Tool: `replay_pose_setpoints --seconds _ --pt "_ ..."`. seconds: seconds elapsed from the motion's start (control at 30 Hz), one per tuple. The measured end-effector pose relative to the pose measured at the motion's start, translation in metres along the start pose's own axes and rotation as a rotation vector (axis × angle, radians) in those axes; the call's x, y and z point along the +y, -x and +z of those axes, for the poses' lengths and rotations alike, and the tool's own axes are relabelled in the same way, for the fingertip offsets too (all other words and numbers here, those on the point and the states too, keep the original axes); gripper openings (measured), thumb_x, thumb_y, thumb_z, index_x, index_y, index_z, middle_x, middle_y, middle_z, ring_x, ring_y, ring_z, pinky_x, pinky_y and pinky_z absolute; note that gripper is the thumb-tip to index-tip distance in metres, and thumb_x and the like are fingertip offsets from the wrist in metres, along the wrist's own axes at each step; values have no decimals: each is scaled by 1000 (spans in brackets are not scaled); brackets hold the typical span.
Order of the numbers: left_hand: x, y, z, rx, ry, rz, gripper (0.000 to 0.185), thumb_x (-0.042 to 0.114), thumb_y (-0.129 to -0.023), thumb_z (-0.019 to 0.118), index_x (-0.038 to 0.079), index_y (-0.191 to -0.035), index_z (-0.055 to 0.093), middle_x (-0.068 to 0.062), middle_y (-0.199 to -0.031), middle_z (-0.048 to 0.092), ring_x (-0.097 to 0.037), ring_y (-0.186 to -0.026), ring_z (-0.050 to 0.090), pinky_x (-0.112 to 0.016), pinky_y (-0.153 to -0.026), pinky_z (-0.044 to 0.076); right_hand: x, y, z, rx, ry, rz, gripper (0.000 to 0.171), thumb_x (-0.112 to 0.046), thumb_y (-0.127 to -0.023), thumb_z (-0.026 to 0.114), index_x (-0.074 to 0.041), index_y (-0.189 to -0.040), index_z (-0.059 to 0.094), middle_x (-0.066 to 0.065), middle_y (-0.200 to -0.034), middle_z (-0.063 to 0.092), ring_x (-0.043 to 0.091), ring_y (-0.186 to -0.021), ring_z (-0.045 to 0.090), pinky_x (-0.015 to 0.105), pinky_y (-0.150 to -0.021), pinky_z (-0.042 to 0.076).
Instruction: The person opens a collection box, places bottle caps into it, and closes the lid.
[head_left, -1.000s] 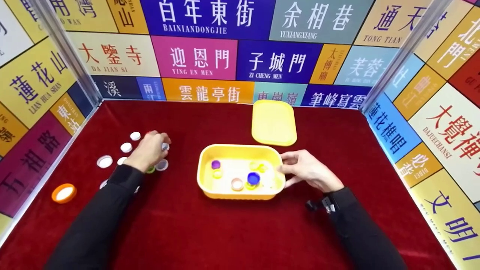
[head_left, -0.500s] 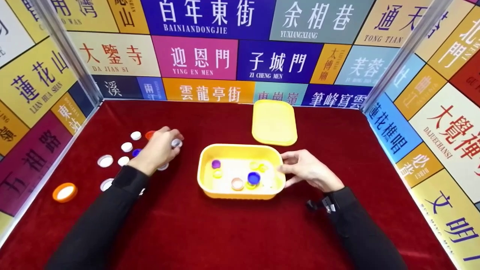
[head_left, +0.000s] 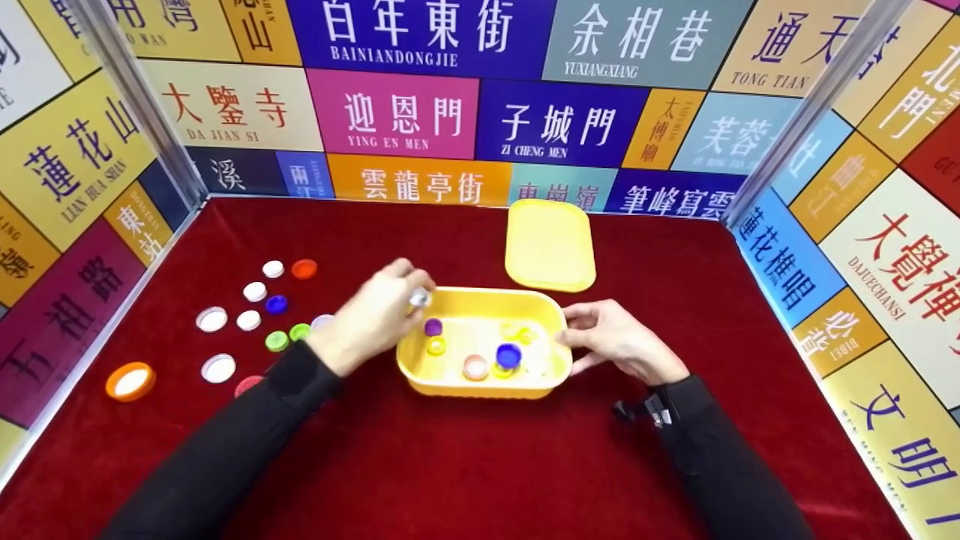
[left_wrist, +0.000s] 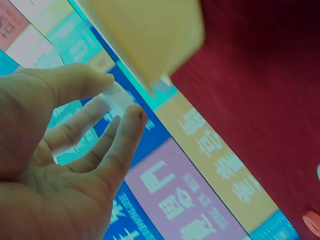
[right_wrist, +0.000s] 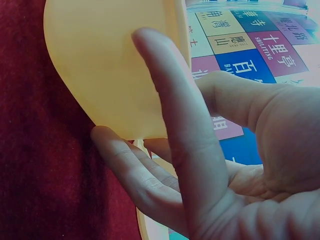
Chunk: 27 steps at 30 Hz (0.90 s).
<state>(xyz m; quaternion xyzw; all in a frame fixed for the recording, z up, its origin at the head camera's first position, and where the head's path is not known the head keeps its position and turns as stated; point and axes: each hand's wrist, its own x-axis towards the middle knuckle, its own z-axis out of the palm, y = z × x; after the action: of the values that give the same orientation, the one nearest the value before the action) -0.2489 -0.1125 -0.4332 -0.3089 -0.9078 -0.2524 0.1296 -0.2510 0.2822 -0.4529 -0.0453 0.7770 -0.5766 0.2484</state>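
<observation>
In the head view my left hand (head_left: pixel 375 315) is at the left rim of a yellow plastic box (head_left: pixel 480 391), pinching a small whitish bottle cap (head_left: pixel 419 298). The left wrist view shows that cap (left_wrist: pixel 118 98) between thumb and fingertips, close to the box's outer wall (left_wrist: pixel 155 35). My right hand (head_left: pixel 619 341) holds the box's right end, its fingers spread along the wall (right_wrist: pixel 100 65) and at the lower edge. Inside the box lie several caps, among them a purple one (head_left: pixel 433 327), a dark blue one (head_left: pixel 508 355) and a pinkish one (head_left: pixel 475 366).
Several loose caps lie left on the red cloth (head_left: pixel 480 465): an orange-rimmed one (head_left: pixel 130 382), a red-orange one (head_left: pixel 304 268), a blue one (head_left: pixel 277 304), a green one (head_left: pixel 277 341) and white ones. Behind the box lies a yellow lid (head_left: pixel 551 246). Printed panels (head_left: pixel 397 112) enclose the back and sides.
My left hand has moved right with the whitish cap, from the loose caps to the box's left rim, uncovering caps it had hidden. My right hand and the box have stayed put.
</observation>
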Motion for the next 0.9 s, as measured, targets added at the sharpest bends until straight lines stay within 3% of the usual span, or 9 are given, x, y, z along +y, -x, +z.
replay_pose_setpoints --seconds 0.23,0.33,0.47,0.63,0.9 --pt "25 0 19 -119 -52 143 20 -4 -95 85 -4 -115 80 -21 -107 73 -36 -97 76 -46 -89 70 1 1 -1 -5 7 -4 54 -2 -106 76 9 -158 64 34 -143 76 31 -106 86 44 -80 74" --pt "31 0 25 -172 -80 152 20 -1 -98 84 -2 -117 81 -22 -111 74 -36 -101 75 -46 -90 70 1 0 -1 -3 8 -4 53 -2 -107 76 9 -158 64 34 -142 76 31 -105 86 44 -79 74" --pt "33 1 28 -238 -88 111 21 5 -101 85 0 -121 81 -22 -115 73 -34 -100 72 -45 -89 70 1 -1 0 2 8 -3 53 -1 -107 75 9 -157 64 34 -141 76 31 -104 86 44 -78 74" --pt "31 3 29 -244 -88 102 24 6 -100 88 -1 -122 81 -22 -113 72 -34 -97 71 -45 -88 70 1 -1 0 9 1 0 51 0 -106 76 9 -155 67 34 -140 77 31 -102 86 44 -76 74" --pt "25 3 26 -174 -96 138 23 4 -100 87 -1 -121 80 -22 -115 73 -36 -104 71 -46 -93 69 1 -1 1 9 -8 -4 52 0 -106 77 9 -155 66 34 -139 77 30 -102 86 44 -76 74"
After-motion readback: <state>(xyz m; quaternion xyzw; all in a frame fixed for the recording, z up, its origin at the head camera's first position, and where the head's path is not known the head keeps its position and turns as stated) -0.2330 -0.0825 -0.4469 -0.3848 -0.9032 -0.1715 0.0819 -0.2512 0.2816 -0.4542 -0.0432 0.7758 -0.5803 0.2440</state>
